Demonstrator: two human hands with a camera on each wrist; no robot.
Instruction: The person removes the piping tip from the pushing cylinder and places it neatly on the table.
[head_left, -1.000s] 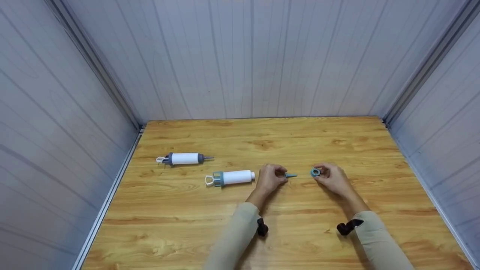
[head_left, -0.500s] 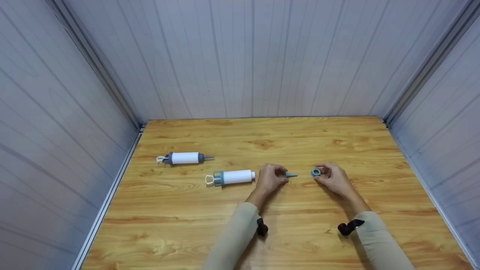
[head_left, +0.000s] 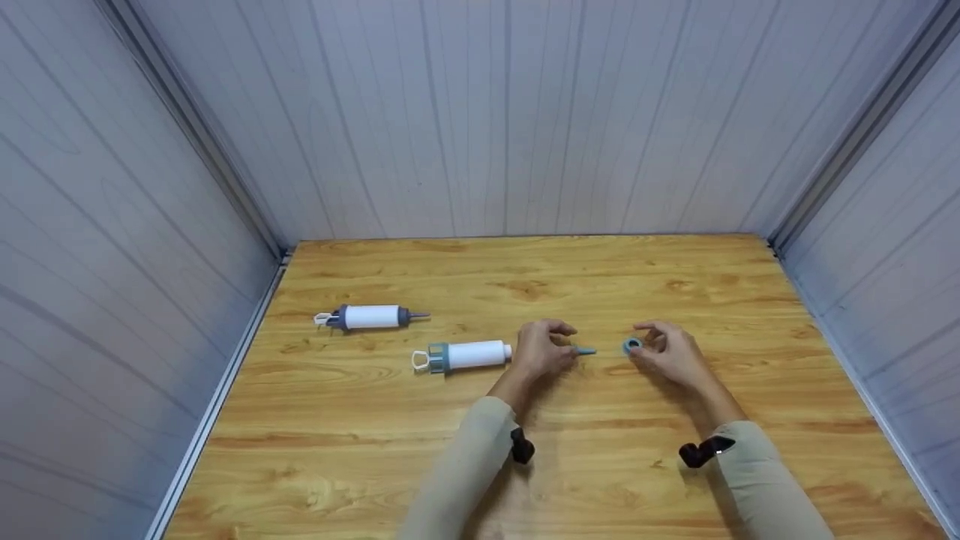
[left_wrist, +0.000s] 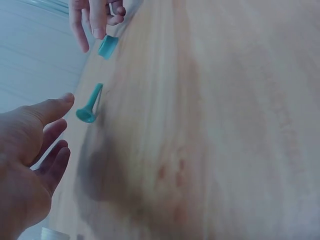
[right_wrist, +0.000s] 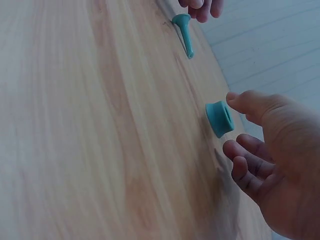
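Near the middle of the table in the head view, my left hand (head_left: 540,351) hovers with fingers spread beside a small teal nozzle (head_left: 587,351). In the left wrist view the nozzle (left_wrist: 87,113) lies on the wood with its flared end towards that hand, a gap between them. To the right, my right hand (head_left: 673,358) has thumb and fingers parted around a teal ring (head_left: 627,349). The right wrist view has the ring (right_wrist: 217,119) resting on the table, thumb tip right by its edge. Left of my left hand lies a white syringe-like barrel (head_left: 476,354) with a teal frame and a white pull handle.
A similar syringe-like tool (head_left: 372,316), white with grey ends and a thin grey tip, lies farther back on the left. The wooden table (head_left: 525,270) is enclosed by pale panel walls (head_left: 465,120) at the back and both sides.
Both hands have let go: the left fingers have opened off the nozzle, and the right thumb and fingers have parted from the ring. Nozzle and ring stay in nearly the same spots.
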